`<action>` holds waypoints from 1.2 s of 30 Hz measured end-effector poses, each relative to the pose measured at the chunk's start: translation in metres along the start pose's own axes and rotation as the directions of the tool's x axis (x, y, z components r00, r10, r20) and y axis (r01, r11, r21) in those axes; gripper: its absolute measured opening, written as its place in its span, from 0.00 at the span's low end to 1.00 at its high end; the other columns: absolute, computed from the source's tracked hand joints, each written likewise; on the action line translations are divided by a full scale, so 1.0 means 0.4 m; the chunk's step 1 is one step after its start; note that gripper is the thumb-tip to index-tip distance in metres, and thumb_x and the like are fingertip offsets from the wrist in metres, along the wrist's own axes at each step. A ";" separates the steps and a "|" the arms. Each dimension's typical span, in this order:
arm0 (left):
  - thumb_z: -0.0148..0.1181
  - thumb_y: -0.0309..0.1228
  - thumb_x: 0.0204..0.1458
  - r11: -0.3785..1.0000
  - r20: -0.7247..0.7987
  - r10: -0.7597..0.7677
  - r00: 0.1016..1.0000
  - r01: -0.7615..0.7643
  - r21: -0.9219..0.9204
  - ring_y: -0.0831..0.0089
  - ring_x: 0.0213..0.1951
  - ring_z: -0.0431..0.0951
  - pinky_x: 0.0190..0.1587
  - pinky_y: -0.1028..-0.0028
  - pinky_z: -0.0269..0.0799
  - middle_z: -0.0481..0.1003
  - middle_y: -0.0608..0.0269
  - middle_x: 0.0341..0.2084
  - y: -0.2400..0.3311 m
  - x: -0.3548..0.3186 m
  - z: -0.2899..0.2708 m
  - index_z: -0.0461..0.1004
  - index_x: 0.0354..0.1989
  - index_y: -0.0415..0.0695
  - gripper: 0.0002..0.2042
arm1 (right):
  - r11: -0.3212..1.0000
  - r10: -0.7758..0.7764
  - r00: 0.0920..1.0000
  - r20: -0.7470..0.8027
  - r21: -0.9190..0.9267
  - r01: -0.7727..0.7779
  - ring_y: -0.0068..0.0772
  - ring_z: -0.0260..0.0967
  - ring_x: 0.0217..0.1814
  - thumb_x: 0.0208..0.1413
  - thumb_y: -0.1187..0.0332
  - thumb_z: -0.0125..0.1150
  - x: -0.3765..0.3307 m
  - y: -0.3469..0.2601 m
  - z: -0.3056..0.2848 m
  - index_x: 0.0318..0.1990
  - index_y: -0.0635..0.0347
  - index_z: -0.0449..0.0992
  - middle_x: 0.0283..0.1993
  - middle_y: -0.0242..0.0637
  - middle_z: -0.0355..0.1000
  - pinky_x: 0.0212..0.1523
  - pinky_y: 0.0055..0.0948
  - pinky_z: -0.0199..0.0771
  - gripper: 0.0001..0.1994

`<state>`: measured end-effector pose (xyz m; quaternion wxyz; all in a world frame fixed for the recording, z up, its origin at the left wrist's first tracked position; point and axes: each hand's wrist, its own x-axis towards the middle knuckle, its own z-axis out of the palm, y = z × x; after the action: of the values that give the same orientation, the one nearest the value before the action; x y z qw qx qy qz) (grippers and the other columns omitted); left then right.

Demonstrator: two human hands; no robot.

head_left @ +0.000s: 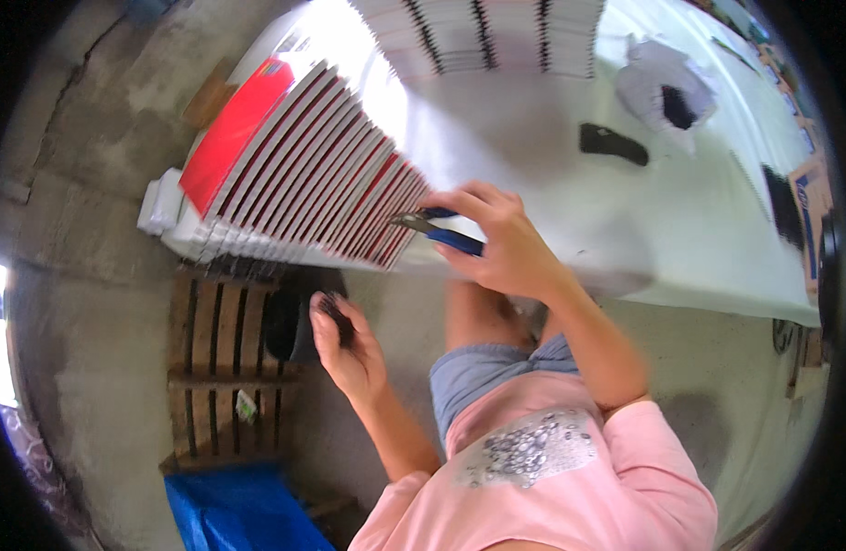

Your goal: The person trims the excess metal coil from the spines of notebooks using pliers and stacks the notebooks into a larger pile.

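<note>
Two grips: the right grip (501, 239) was wrapped round blue-handled pliers (455, 242), and the left grip (348, 342) was closed on a small dark bundle (335, 318), too blurred to sort into strands
Pliers: the metal nose pointed left from the right grip, toward the near edge of the book stack; whether it touched could not be told
Book stack: it lay on the counter (506, 138), just left of the right grip and beyond the left grip (348, 342)
Done: white blocks with dark spirals (510, 41), well beyond the right grip, looked bound, as a judgement
Left: the book stack (317, 170) beside the pliers seemed mid-work; how many pieces needed handling could not be counted
Looks: the stack was thick and layered, with pale page edges, dark red bands between, and a bright red cover (239, 133) at the end farthest from the right grip
Around: a flat black piece (614, 145) and a crumpled white bag (648, 69) lay beyond and right of the right grip
</note>
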<state>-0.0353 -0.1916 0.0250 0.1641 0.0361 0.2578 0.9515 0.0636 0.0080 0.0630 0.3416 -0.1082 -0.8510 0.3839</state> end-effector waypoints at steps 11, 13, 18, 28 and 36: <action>0.52 0.27 0.55 0.504 0.298 -0.850 0.434 0.835 0.220 0.71 0.39 0.74 0.40 0.79 0.76 0.72 0.58 0.37 -0.574 -0.057 0.389 0.68 0.43 0.36 0.10 | 0.788 0.222 0.765 -0.605 -0.351 -0.506 0.41 0.66 0.45 0.41 0.67 0.65 -0.362 0.316 -0.391 0.47 0.50 0.73 0.41 0.36 0.69 0.48 0.39 0.59 0.21; 0.52 0.26 0.54 0.600 0.370 -0.790 0.488 0.741 0.303 0.71 0.39 0.74 0.42 0.76 0.76 0.73 0.59 0.36 -0.688 -0.025 0.524 0.70 0.40 0.36 0.08 | 0.830 0.252 0.762 -0.596 -0.272 -0.486 0.40 0.65 0.45 0.40 0.67 0.65 -0.368 0.317 -0.400 0.48 0.50 0.73 0.42 0.36 0.69 0.49 0.39 0.57 0.22; 0.55 0.41 0.51 0.604 0.211 -0.775 0.596 0.599 0.525 0.66 0.52 0.64 0.57 0.59 0.56 0.66 0.58 0.48 -0.801 -0.020 0.807 0.67 0.49 0.47 0.19 | 0.765 0.228 0.796 -0.560 -0.403 -0.502 0.37 0.64 0.47 0.39 0.66 0.64 -0.358 0.304 -0.393 0.49 0.50 0.72 0.44 0.35 0.67 0.51 0.38 0.55 0.24; 0.55 0.37 0.51 0.842 0.749 -0.539 0.384 0.250 0.478 0.63 0.46 0.70 0.50 0.64 0.65 0.69 0.52 0.45 -0.475 -0.061 0.566 0.67 0.49 0.38 0.20 | 0.694 0.221 0.814 -0.537 -0.500 -0.518 0.38 0.64 0.50 0.35 0.72 0.61 -0.358 0.342 -0.380 0.50 0.51 0.71 0.47 0.38 0.67 0.55 0.39 0.56 0.27; 0.56 0.23 0.50 0.584 0.454 0.134 0.881 -0.441 0.682 0.79 0.31 0.67 0.35 0.80 0.64 0.67 0.66 0.30 -0.106 -0.046 0.177 0.70 0.38 0.38 0.07 | 0.950 0.266 0.867 -0.421 -0.039 -0.310 0.43 0.68 0.46 0.37 0.81 0.55 -0.184 0.143 -0.233 0.50 0.58 0.70 0.44 0.42 0.69 0.51 0.34 0.64 0.25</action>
<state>0.0053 -0.1292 0.0652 0.0170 0.3151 0.5939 0.7401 0.1759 0.0683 0.0287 0.4455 -0.3300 -0.7533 0.3538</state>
